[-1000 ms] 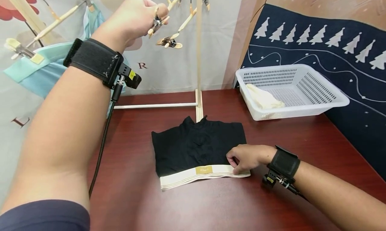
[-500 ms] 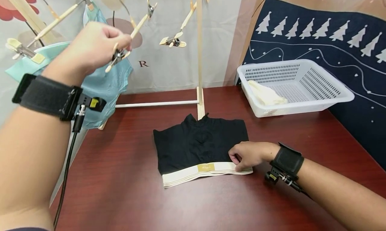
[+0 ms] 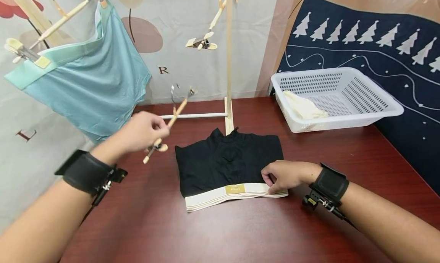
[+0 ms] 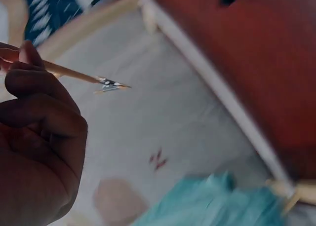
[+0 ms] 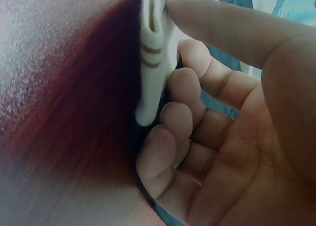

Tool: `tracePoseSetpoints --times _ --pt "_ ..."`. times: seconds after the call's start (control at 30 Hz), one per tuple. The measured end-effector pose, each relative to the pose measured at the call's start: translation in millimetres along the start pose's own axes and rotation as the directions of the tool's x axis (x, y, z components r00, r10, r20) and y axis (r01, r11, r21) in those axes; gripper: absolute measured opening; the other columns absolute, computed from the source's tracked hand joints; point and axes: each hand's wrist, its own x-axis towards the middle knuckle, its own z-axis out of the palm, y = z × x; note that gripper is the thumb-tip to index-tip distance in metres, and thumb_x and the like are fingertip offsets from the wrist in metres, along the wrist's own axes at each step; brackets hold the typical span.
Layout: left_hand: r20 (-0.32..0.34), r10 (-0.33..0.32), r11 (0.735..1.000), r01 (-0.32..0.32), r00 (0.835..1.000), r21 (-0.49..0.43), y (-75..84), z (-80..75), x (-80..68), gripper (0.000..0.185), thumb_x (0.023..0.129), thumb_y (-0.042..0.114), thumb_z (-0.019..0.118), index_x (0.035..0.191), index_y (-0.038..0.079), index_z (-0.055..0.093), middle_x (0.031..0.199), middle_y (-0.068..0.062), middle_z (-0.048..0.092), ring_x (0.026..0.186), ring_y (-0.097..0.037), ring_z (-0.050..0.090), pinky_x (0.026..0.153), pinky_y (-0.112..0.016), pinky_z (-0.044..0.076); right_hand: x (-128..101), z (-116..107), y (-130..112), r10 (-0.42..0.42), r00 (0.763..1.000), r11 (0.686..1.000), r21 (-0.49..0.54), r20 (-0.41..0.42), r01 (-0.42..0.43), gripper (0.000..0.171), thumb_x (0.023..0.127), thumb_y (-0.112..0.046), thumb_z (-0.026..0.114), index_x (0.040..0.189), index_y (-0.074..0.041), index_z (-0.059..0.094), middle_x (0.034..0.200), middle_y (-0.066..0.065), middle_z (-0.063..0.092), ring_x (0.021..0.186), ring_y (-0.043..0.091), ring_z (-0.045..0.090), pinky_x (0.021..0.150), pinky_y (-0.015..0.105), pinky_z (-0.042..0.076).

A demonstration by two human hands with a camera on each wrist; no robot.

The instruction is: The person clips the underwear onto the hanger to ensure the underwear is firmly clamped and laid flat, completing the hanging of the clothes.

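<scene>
My left hand (image 3: 142,131) grips the wooden bar of a clip hanger (image 3: 178,109) and holds it above the table, left of the black boxer briefs (image 3: 227,160). Metal-and-wood clips sit at both hanger ends; one clip (image 4: 112,85) also shows in the left wrist view. The briefs lie flat, with their cream waistband (image 3: 206,199) towards me. At the waistband's right end my right hand (image 3: 285,176) has its fingers curled, pinching the band near the corner. In the right wrist view the folded band layers (image 5: 154,63) stand beside the thumb and fingertips.
Light blue briefs (image 3: 93,83) hang from a clip hanger at the left. Another clip hanger (image 3: 216,18) hangs by the wooden rack post (image 3: 228,57). A white plastic basket (image 3: 378,114) holding a cream cloth (image 3: 304,105) stands at the back right.
My left hand has brought the hanger down from up by the rack, first leftwards, then towards the table beside the black briefs. My right hand has stayed at the waistband.
</scene>
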Motion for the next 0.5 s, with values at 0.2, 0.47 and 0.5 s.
tracePoseSetpoints --times 0.2,0.47,0.5 --pt "-0.015 0.177 0.975 -0.174 0.984 0.139 -4.3 63.6 -6.7 0.019 0.083 0.020 0.066 0.064 0.019 0.065 0.055 0.010 0.057 0.051 -0.008 0.052 0.053 -0.027 0.044 0 1 2 -0.016 1.000 0.999 0.032 -0.021 0.016 0.023 0.082 -0.019 0.079 0.074 -0.020 0.058 0.063 -0.010 0.048 0.057 0.004 0.045 0.056 0.022 0.038" --pt "-0.035 0.417 0.864 -0.384 0.908 0.325 23.1 115.6 -24.5 0.027 0.080 0.024 0.069 0.059 0.025 0.052 0.054 0.016 0.043 0.050 0.001 0.041 0.048 -0.020 0.034 2 -1 24 0.097 0.964 0.924 0.383 -0.246 0.005 0.033 0.100 -0.035 0.060 0.082 -0.006 0.062 0.065 -0.004 0.051 0.054 0.009 0.049 0.051 0.026 0.045" --pt "-0.028 0.449 0.844 -0.413 0.893 0.341 26.7 121.4 -26.9 0.027 0.080 0.024 0.069 0.059 0.026 0.052 0.055 0.016 0.043 0.050 0.002 0.040 0.047 -0.019 0.033 2 -1 26 0.144 0.956 0.881 0.472 -0.256 -0.007 0.040 0.101 -0.039 0.056 0.086 -0.003 0.062 0.065 -0.001 0.051 0.053 0.011 0.049 0.050 0.027 0.046"
